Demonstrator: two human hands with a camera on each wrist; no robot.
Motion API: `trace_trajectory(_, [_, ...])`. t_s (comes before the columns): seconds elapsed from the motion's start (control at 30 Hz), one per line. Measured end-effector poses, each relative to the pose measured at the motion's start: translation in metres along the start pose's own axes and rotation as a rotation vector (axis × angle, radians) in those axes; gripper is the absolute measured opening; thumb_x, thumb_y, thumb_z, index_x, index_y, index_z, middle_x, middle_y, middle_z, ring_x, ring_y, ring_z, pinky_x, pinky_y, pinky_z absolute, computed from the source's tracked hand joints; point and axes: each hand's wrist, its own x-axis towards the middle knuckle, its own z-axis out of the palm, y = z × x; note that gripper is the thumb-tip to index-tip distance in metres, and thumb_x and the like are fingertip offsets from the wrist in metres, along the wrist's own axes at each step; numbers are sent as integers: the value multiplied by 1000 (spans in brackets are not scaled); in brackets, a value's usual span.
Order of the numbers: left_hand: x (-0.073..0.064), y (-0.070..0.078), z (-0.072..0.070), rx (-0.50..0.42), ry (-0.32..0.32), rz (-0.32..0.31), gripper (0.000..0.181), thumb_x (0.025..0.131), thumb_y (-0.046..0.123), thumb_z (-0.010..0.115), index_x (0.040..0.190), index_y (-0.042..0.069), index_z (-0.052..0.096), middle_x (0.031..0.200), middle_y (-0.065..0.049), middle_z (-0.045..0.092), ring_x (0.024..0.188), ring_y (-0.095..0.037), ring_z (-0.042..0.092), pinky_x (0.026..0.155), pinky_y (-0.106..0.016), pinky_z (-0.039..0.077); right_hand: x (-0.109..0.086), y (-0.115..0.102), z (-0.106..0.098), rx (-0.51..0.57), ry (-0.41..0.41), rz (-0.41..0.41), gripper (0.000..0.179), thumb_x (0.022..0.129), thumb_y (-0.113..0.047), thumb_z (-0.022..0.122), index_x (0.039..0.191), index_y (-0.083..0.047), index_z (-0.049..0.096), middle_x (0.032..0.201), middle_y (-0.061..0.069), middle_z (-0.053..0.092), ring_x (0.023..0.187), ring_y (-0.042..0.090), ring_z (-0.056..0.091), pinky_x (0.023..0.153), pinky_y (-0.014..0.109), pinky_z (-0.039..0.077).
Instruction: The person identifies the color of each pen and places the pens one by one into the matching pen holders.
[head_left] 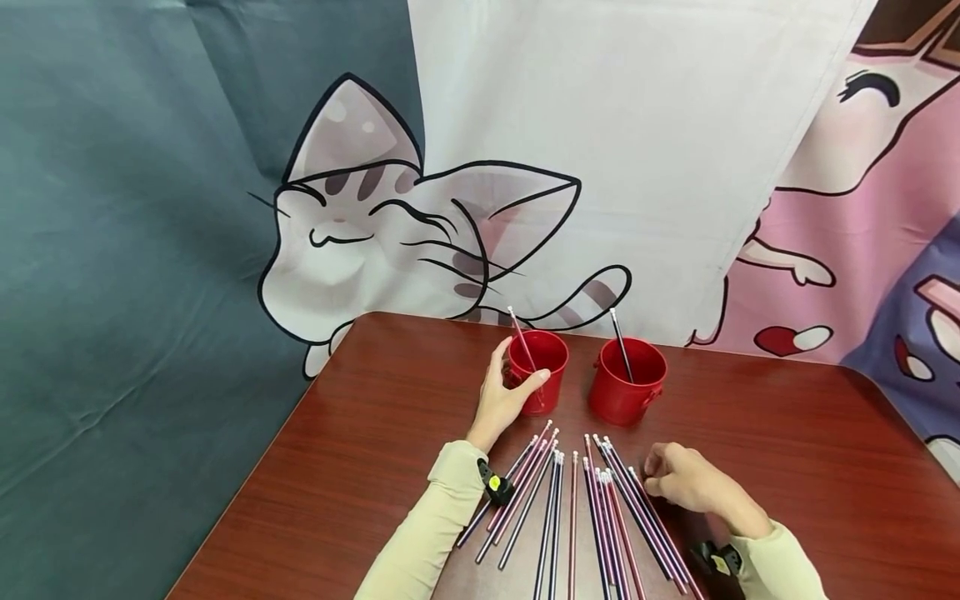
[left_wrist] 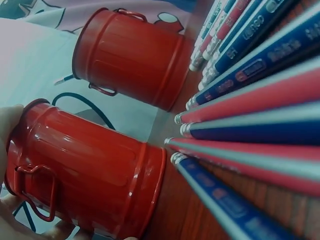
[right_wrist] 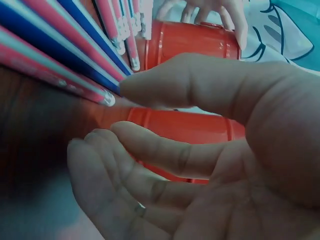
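My left hand (head_left: 504, 398) grips the left red metal bucket (head_left: 553, 395), thumb across its front and fingers around the far side. A pink pencil (head_left: 519, 330) leans inside that bucket, and a dark pencil (head_left: 621, 346) leans in the right red bucket (head_left: 618, 403). Loosely curled, my right hand (head_left: 688, 477) hovers at the right edge of the right-hand pencils (head_left: 645, 517). In the right wrist view the thumb (right_wrist: 165, 85) and fingers stand apart with nothing between them; the thumb tip overlaps a blue pencil, and contact there cannot be told.
Pink and blue pencils, white eraser ends toward the buckets, lie fanned out on the brown wooden table (head_left: 345, 467). A left-hand group (head_left: 517, 500) lies partly under my left wrist. Behind the table's far edge hangs a cartoon-cat cloth (head_left: 645, 167).
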Motion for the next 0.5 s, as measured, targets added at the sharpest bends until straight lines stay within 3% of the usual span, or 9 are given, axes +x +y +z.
trace_trajectory(0.17, [-2, 1, 2, 0, 8, -15, 78, 75, 50, 68, 140, 38, 27, 131, 2, 44, 116, -16, 41, 84, -39, 48, -4, -5, 9, -21, 1, 16, 15, 68, -2, 67, 74, -6, 53, 57, -1, 50, 51, 14, 47, 48, 27, 39])
trace_trajectory(0.33, [-2, 0, 3, 3, 12, -22, 77, 75, 51, 67, 140, 40, 27, 131, 3, 43, 116, -16, 40, 84, -39, 48, -4, -13, 14, -129, 54, 98, 21, 65, -4, 69, 67, -8, 49, 59, 1, 45, 56, 16, 44, 50, 29, 36])
trace_trajectory(0.5, [-2, -1, 4, 14, 18, -21, 76, 74, 51, 68, 138, 42, 28, 129, 6, 44, 115, -15, 40, 83, -38, 49, -4, -18, 18, -212, 97, 119, 22, 60, -4, 65, 57, -9, 44, 56, 0, 39, 55, 16, 39, 49, 29, 33])
